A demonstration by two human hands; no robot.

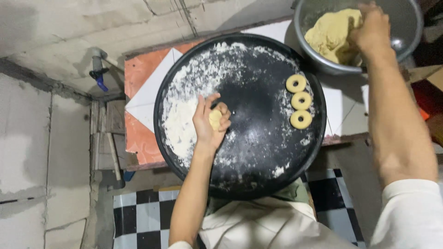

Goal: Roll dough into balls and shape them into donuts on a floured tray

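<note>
A large round black tray (258, 152), dusted with white flour on its left side, lies in front of me. My left hand (210, 122) is over the tray, fingers curled around a small ball of yellow dough (215, 119). Three ring-shaped dough pieces (300, 101) sit in a column on the tray's right side. My right hand (373, 28) reaches into a metal bowl (410, 41) at the top right and grips the yellow dough mass (330, 34) inside it.
The tray rests on a small surface with orange and white tiles (145, 92). A blue tap (98, 69) sticks out of the rough grey wall at left. Black-and-white checkered floor (143, 216) shows below. A cardboard box edge (427, 76) is at the far right.
</note>
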